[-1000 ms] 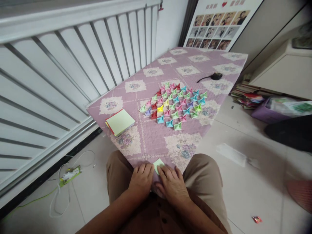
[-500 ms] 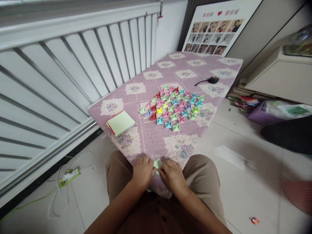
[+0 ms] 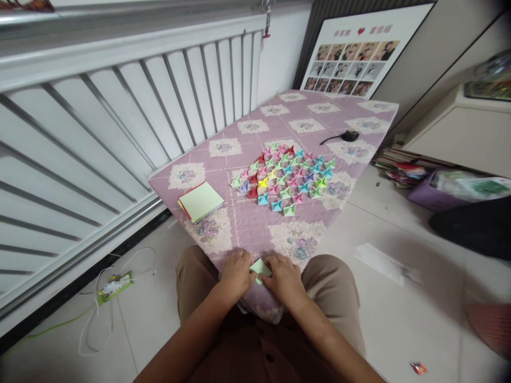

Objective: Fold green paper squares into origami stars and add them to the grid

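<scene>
At the near corner of the table, a small folded piece of pale green paper (image 3: pixel 261 267) lies between my two hands. My left hand (image 3: pixel 236 272) grips its left edge, fingers curled and thumb against the paper. From the other side my right hand (image 3: pixel 284 276) pinches the right edge. Farther up the cloth sit several small folded paper pieces (image 3: pixel 286 180) in rows, in green, pink, blue, red, yellow and purple. To their left is a stack of square paper sheets (image 3: pixel 202 201), pale green on top with red and yellow edges showing.
A floral tablecloth (image 3: pixel 255 229) covers the pointed table. A black object with a short cord (image 3: pixel 349 136) lies near the right edge. A white radiator (image 3: pixel 120 111) runs along the left side. On the floor are a power strip (image 3: pixel 115 287) and a purple bin (image 3: pixel 427 191).
My hands have moved slightly apart, and more of the green paper shows between them. The whole view has shifted a little.
</scene>
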`<state>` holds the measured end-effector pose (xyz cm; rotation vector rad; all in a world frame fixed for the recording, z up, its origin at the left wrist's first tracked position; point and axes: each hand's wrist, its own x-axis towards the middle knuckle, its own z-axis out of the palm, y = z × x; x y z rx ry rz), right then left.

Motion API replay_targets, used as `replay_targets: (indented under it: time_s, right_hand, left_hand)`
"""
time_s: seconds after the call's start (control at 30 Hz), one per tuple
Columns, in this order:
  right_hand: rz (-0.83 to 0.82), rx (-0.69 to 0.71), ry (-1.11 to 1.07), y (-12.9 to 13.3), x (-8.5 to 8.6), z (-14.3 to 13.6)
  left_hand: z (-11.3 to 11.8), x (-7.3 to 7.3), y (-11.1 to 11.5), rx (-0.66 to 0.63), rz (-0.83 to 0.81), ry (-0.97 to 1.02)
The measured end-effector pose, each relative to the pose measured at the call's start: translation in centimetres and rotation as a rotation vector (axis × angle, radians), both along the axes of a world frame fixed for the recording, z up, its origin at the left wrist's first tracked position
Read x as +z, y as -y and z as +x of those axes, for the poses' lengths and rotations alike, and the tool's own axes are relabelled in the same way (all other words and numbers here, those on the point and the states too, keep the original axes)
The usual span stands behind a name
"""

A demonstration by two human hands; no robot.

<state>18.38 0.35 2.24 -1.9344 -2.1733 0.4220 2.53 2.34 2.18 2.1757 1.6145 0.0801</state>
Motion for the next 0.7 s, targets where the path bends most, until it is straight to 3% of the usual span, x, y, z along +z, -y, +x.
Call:
replay_targets:
  time_s: [0.27, 0.57, 0.7]
  right_hand:
    - [-0.041, -0.041, -0.178, 0.6, -0.9, -0.4]
    - [-0.056, 0.060, -0.338, 0.5, -0.9, -0.1]
    - [-0.047, 0.126, -0.391, 0.3, -1.0, 0.3]
  left_hand:
    - [0.1, -0.2, 0.3, 0.032, -0.084, 0.074]
    - [-0.6, 0.1, -0.7, -0.150, -0.080, 0.021]
    - [-0.9, 0.2, -0.3, -0.162, -0.035, 0.077]
